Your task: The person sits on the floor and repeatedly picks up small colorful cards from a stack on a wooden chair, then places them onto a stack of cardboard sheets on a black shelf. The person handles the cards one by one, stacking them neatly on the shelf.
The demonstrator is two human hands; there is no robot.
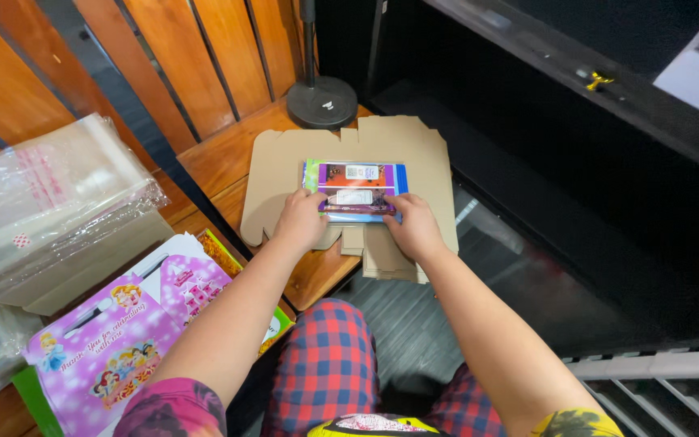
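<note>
Item: flat brown cardboard sheet (349,166), die-cut with flaps, lying unfolded on the wooden counter (220,158). On its middle lies a colourful printed packet (355,189), purple and blue, squared to the sheet. Left hand (301,220): fingers curled over the packet's near left edge, pressing it down. Right hand (414,228): likewise closed lightly over the near right edge; both grip only the packet. Handling note, as a judgement: keep the packet centred between the side flaps and held flat with even pressure from both hands, so the near flap can rise without shifting it. Adjacent: round black stand base (322,101) just beyond the sheet; stack of clear plastic bags (50,194) at far left; pink cartoon-printed paper bags (115,340) near the left forearm.
</note>
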